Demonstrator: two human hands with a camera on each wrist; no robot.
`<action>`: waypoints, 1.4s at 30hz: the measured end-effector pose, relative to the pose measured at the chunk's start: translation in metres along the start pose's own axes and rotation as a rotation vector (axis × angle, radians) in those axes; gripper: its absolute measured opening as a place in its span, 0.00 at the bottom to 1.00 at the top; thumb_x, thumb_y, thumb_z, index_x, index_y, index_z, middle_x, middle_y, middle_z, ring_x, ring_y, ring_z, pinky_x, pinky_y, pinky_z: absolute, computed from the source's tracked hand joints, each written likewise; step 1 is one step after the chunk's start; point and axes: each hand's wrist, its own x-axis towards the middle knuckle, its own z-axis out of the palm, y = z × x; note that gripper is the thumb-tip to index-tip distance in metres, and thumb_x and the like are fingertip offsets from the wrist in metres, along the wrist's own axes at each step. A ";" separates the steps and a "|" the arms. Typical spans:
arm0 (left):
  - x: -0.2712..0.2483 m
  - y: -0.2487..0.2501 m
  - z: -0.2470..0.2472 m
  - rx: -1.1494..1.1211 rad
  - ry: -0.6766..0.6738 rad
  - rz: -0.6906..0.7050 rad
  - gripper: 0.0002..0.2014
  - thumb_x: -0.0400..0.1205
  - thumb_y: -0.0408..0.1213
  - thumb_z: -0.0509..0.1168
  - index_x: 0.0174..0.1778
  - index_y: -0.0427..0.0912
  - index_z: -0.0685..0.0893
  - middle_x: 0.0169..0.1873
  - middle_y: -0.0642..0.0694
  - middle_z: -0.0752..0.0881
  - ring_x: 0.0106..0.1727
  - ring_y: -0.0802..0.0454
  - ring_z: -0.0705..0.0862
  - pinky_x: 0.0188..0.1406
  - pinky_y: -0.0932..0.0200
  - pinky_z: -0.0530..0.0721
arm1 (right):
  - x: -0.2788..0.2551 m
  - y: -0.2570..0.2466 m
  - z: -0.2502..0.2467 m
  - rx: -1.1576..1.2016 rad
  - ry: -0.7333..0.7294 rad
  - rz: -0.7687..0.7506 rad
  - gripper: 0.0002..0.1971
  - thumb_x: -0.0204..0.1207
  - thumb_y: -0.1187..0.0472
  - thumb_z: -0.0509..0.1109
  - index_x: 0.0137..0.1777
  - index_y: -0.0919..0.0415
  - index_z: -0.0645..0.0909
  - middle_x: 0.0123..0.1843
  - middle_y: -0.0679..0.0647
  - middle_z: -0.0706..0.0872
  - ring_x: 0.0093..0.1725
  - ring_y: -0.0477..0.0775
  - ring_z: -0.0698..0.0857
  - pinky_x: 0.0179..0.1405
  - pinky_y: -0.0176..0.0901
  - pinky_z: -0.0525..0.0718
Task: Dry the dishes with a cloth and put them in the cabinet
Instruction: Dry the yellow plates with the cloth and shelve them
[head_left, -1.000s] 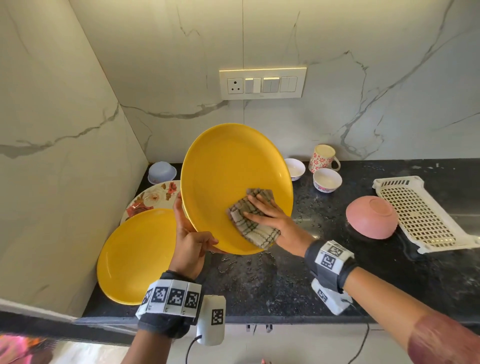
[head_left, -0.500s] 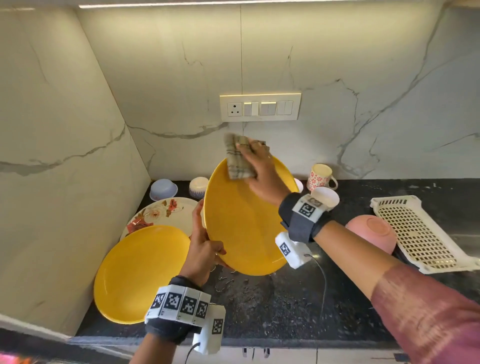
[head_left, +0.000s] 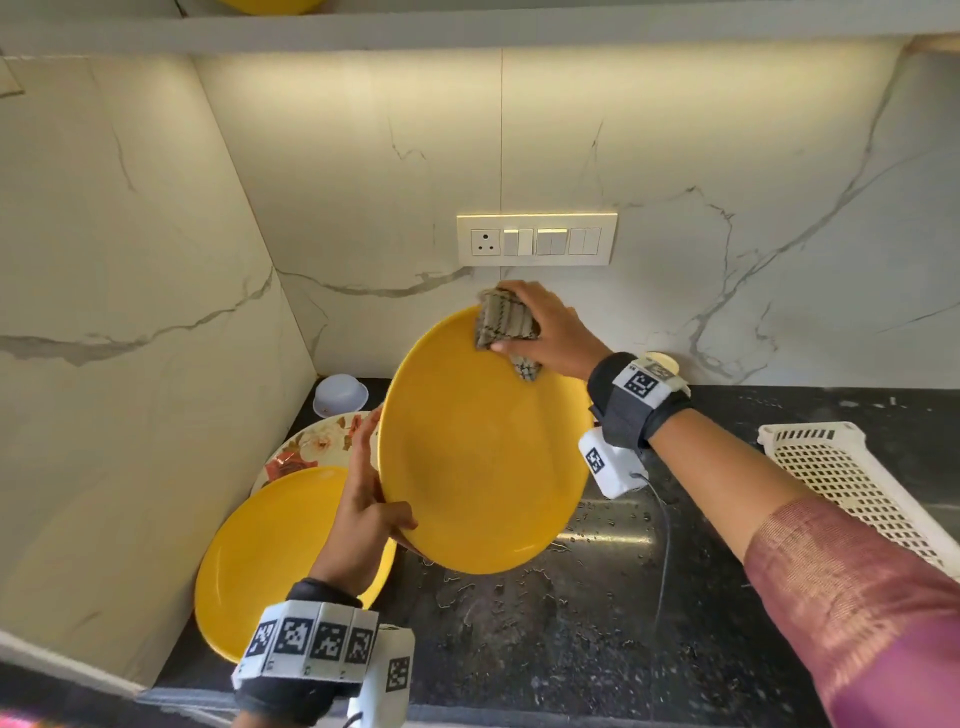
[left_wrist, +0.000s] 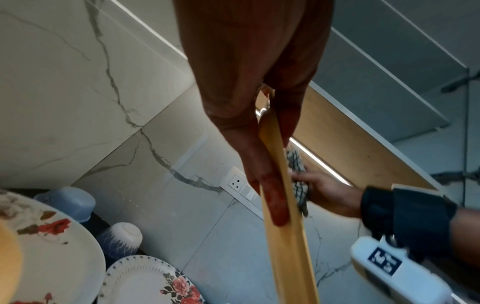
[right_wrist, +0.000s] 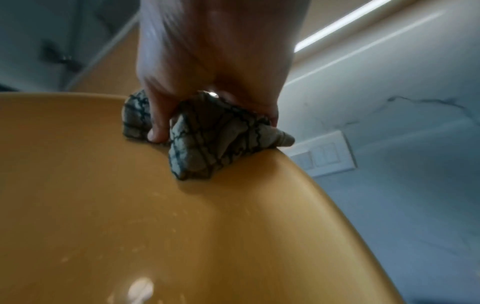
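Note:
A large yellow plate (head_left: 478, 457) (right_wrist: 182, 216) is held tilted on edge above the wet black counter (head_left: 571, 623). My left hand (head_left: 371, 506) grips its lower left rim, thumb on the front and fingers flat behind it; in the left wrist view the plate (left_wrist: 285, 236) shows edge-on between thumb and fingers of that hand (left_wrist: 270, 164). My right hand (head_left: 545, 332) (right_wrist: 207, 72) pinches a checked grey cloth (head_left: 504, 325) (right_wrist: 207, 139) (left_wrist: 298, 185) against the plate's top rim.
A second yellow plate (head_left: 270, 561) and a floral plate (head_left: 311, 441) (left_wrist: 52, 246) lie at the left corner, with a pale blue bowl (head_left: 340, 395) behind. A white perforated rack (head_left: 857, 483) lies at the right. A shelf edge (head_left: 467, 26) runs overhead.
The cloth went from the plate's lower middle up to its top rim. The plate was lifted and turned more edge-on, and the view tilted upward.

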 end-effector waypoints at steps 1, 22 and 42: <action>0.000 0.001 -0.001 -0.028 0.011 0.010 0.49 0.58 0.20 0.59 0.69 0.71 0.63 0.71 0.52 0.70 0.61 0.46 0.78 0.24 0.55 0.84 | -0.002 0.006 -0.001 0.129 0.029 0.075 0.33 0.71 0.52 0.75 0.73 0.54 0.66 0.65 0.56 0.76 0.64 0.58 0.77 0.65 0.61 0.76; 0.017 -0.019 0.046 -0.159 0.120 0.054 0.48 0.64 0.16 0.60 0.63 0.78 0.62 0.64 0.55 0.74 0.50 0.49 0.85 0.22 0.46 0.87 | -0.110 0.036 0.115 1.355 0.250 1.247 0.22 0.69 0.56 0.74 0.61 0.65 0.78 0.56 0.66 0.87 0.49 0.65 0.87 0.31 0.51 0.85; 0.099 0.015 0.022 0.853 -0.113 0.196 0.12 0.82 0.32 0.63 0.60 0.35 0.83 0.43 0.43 0.83 0.46 0.45 0.81 0.41 0.60 0.73 | -0.054 0.005 0.015 -0.174 0.058 0.033 0.23 0.66 0.66 0.72 0.62 0.52 0.79 0.48 0.54 0.89 0.47 0.62 0.85 0.41 0.56 0.83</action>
